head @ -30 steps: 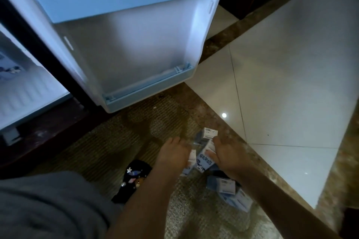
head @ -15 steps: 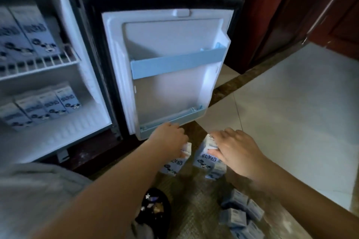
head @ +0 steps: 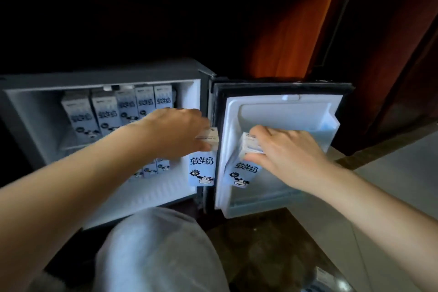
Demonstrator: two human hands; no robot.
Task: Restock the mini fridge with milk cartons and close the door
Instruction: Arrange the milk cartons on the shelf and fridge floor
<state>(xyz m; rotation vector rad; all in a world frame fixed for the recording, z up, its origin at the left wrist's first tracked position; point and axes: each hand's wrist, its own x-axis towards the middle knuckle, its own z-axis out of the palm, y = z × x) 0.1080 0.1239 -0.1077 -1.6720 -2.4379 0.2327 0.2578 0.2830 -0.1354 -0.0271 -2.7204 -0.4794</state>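
A person crouched before an open mini fridge (head: 102,77) holds one milk carton in each of two hands, which are apart. The left hand (head: 175,130) is curled over the top of a blue-and-white carton (head: 201,172), which hangs upright below the palm, in front of the fridge's right wall near the hinge side. The right hand (head: 284,149) grips the top of a second carton (head: 244,173), fingers over its far side and thumb on the near side. That carton tilts slightly and sits against the white inner liner of the open door (head: 284,104), toward the liner's left edge. The two cartons are near each other, separated by the dark door seal.

Inside the fridge, a row of matching cartons (head: 123,111) stands upright on the upper shelf, partly hidden by the left forearm. More cartons (head: 156,168) stand on the level below. A knee in grey cloth (head: 161,244) fills the foreground. Pale floor tiles (head: 391,185) lie to the right, and a reddish wooden panel (head: 284,31) rises behind the door.
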